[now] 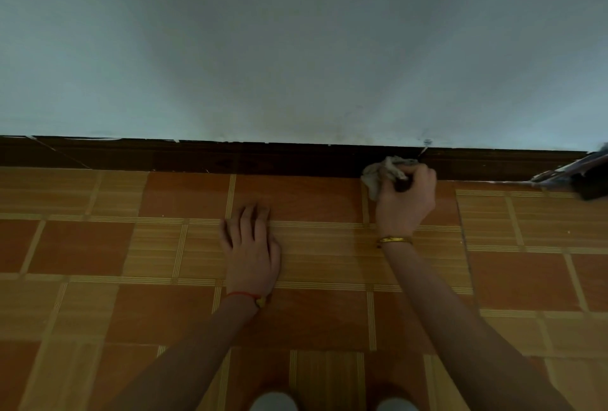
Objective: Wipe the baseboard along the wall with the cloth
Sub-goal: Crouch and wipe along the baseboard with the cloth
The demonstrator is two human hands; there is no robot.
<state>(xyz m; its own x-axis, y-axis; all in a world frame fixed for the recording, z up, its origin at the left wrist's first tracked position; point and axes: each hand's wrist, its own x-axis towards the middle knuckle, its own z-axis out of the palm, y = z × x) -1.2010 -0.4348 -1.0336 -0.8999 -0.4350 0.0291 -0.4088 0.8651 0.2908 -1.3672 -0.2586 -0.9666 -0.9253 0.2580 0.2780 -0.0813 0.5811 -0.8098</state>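
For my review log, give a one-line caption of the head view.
Right hand presses a cloth to the dark baseboard; left hand lies flat on the floor.

baseboard [230, 157] open leftward, dark object [589, 180] blocking right end

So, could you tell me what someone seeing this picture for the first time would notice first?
Most likely the two bare arms reaching forward over the orange patterned tile floor. The right hand grips a crumpled pale cloth against the dark baseboard, while the left hand lies flat on the tiles. Above them, the plain pale wall fills the upper half of the view.
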